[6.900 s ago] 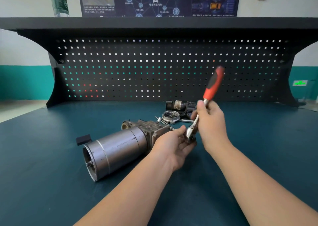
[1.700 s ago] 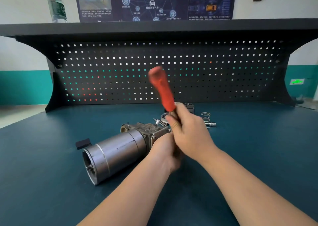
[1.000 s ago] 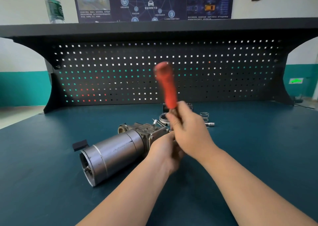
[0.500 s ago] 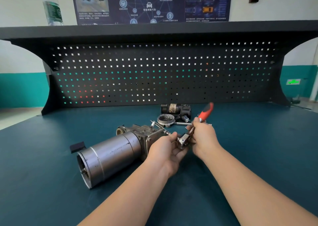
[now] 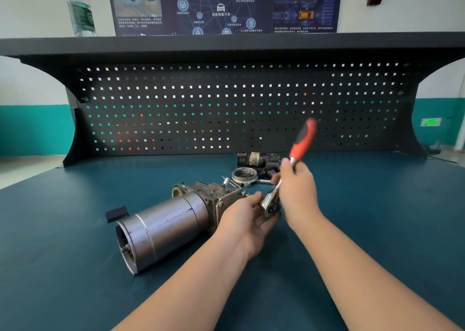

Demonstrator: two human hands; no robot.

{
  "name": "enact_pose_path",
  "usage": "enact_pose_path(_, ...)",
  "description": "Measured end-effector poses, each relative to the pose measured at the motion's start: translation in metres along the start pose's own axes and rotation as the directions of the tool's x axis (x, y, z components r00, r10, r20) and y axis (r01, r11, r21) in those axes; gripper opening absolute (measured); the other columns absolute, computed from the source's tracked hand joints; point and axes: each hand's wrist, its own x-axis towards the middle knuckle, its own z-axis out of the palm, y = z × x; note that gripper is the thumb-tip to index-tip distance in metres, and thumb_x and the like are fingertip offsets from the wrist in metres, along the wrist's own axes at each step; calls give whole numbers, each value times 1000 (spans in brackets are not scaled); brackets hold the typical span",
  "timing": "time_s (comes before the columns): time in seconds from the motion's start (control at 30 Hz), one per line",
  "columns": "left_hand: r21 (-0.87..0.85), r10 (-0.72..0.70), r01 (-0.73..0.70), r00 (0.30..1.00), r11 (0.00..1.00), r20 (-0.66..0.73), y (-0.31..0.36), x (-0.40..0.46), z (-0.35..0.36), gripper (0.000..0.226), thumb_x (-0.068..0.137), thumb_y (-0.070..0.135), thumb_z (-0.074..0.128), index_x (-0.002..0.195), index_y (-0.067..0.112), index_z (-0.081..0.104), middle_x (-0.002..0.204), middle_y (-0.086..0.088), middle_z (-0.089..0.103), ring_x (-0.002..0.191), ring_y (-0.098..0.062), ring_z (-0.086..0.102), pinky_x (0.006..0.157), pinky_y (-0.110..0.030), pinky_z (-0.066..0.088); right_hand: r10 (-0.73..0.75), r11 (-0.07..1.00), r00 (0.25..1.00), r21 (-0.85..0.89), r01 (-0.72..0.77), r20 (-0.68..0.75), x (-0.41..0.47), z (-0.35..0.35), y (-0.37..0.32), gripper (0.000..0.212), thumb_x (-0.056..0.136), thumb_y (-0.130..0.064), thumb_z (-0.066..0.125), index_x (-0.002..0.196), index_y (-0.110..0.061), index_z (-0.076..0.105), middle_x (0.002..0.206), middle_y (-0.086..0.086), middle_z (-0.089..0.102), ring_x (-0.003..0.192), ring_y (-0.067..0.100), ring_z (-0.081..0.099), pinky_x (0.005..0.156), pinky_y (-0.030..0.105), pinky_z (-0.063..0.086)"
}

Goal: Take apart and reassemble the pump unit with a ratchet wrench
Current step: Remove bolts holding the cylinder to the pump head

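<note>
The pump unit (image 5: 171, 225), a grey metal cylinder with a cast housing at its far end, lies on its side on the dark teal bench (image 5: 75, 267). My left hand (image 5: 249, 220) rests at the housing's right end, its fingers cupped under the ratchet wrench's chrome head (image 5: 270, 204). My right hand (image 5: 297, 189) grips the steel shank of the ratchet wrench (image 5: 300, 142) just below its red handle, which tilts up and to the right. The fastener under the head is hidden by my hands.
Behind the pump lie a metal ring (image 5: 244, 176), a dark cylindrical part (image 5: 258, 159) and small loose pieces. A small black block (image 5: 116, 213) sits left of the cylinder. A black pegboard (image 5: 226, 109) backs the bench, with a water bottle (image 5: 80, 8) on its shelf.
The wrench handle has swung back and forth over the last seconds; since half a second ago it has risen from low and right to steeply up-right. The pump and left hand stay put.
</note>
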Motion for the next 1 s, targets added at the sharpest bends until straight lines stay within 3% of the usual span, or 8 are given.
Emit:
enact_pose_path(0.07,28,3,-3,1000,1000,2,-2,0,1,9,93,8,53,95,0,58,83,-19,65,75,-26,63,64,-34,55,409,872,911,273,-407,51,7,-4,5,25,101,-20,42,77,-14,46,62,2,51,27,3,35,29,15,25)
enact_pose_path(0.17,71,9,-9,1000,997,-3,-4,2,0,10,94,9,52,89,2,58,86,-18,66,76,-25,63,66,-33,53,513,792,850,314,-523,120,11,-6,13,25,101,-20,42,77,-12,46,63,3,50,23,3,32,27,12,21)
enact_pose_path(0.33,6,14,-14,1000,1000,16,0,3,2,20,91,18,61,99,0,60,82,-17,68,71,-25,67,58,-34,59,-171,985,980,21,169,105,1,-2,-3,21,99,-25,43,79,-22,48,55,-10,55,49,4,46,51,20,39)
enact_pose_path(0.5,37,-1,-2,997,999,73,0,4,-5,21,94,11,50,104,2,66,92,-13,73,79,-20,70,77,-31,58,-587,595,625,-250,764,515,-22,-1,-12,15,93,-32,43,85,-20,45,64,-9,53,62,13,49,58,29,36)
enact_pose_path(0.6,41,9,-11,999,999,39,1,3,-5,17,95,8,50,93,0,64,72,-12,70,58,-19,67,54,-28,58,-544,748,756,-197,634,365,-18,2,-10,19,98,-27,44,81,-19,45,60,-10,52,57,7,51,55,22,39)
enact_pose_path(0.7,54,5,-5,1000,999,5,0,2,-2,14,94,9,54,101,-1,59,91,-18,67,72,-25,64,58,-33,56,-126,986,990,-102,131,59,-1,-1,-2,22,99,-24,43,79,-20,48,57,-7,54,43,1,46,46,19,37)
enact_pose_path(0.83,114,3,-2,1000,993,-7,-1,4,-3,8,93,9,56,87,4,57,89,-17,65,73,-23,61,67,-31,53,521,800,848,289,-525,100,12,-7,12,25,102,-18,40,78,-12,43,63,5,52,21,3,28,29,10,19)
enact_pose_path(1.0,57,2,-2,1000,998,-1,-1,4,-3,13,87,12,65,90,0,62,87,-17,69,73,-25,64,62,-33,57,-80,996,994,-30,83,80,4,-3,-2,23,99,-24,43,77,-22,48,56,-8,55,47,5,47,49,23,40)
